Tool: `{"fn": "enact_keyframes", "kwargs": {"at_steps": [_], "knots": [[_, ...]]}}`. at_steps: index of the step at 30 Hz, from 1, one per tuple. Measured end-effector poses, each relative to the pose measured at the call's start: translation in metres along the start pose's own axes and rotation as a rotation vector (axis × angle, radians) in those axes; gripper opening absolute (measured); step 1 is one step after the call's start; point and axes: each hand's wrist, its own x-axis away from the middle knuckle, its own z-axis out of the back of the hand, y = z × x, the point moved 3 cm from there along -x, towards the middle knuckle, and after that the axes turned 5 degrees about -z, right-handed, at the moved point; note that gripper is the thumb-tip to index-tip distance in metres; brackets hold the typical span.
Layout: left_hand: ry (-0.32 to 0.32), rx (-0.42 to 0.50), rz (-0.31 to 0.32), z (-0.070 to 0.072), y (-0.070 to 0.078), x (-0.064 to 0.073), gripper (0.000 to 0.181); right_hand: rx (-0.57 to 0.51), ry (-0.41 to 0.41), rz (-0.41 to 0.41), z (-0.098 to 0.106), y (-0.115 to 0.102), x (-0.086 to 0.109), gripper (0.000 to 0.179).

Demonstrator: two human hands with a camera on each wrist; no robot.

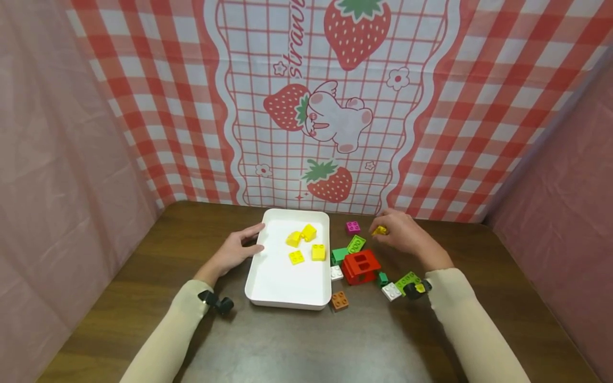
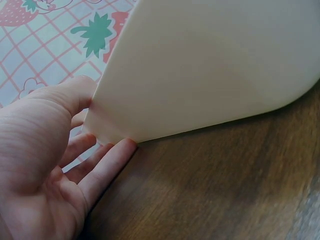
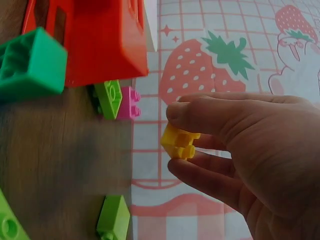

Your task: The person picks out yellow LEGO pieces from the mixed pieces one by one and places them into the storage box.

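Observation:
My left hand (image 1: 233,251) is at the left side of a white tray (image 1: 287,295), fingertips and thumb touching its wall (image 2: 200,75). Several yellow bricks lie inside the tray, among them a square one (image 1: 318,252) and a flat one (image 1: 296,257). To the right of the tray, my right hand (image 1: 402,231) pinches a small yellow brick (image 3: 176,142) between thumb and fingers, its studs facing the palm. Nearby on the table are a magenta brick (image 1: 353,227) and a lime brick (image 1: 356,243).
Beside the tray's right wall stands a red house-like block (image 1: 361,267), with green bricks (image 1: 339,256), white bricks (image 1: 391,291) and a brown brick (image 1: 339,301) around it. Another lime brick (image 1: 407,281) lies near the right wrist. A strawberry-print cloth (image 1: 330,133) hangs behind the table.

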Motion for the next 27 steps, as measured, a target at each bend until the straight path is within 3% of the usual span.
{"fn": "enact_keyframes", "kwargs": {"at_steps": [27], "knots": [[-0.002, 0.001, 0.006, 0.000, -0.001, -0.001, 0.069, 0.102, -0.158, 0.142, -0.011, -0.061, -0.026, 0.013]]}}
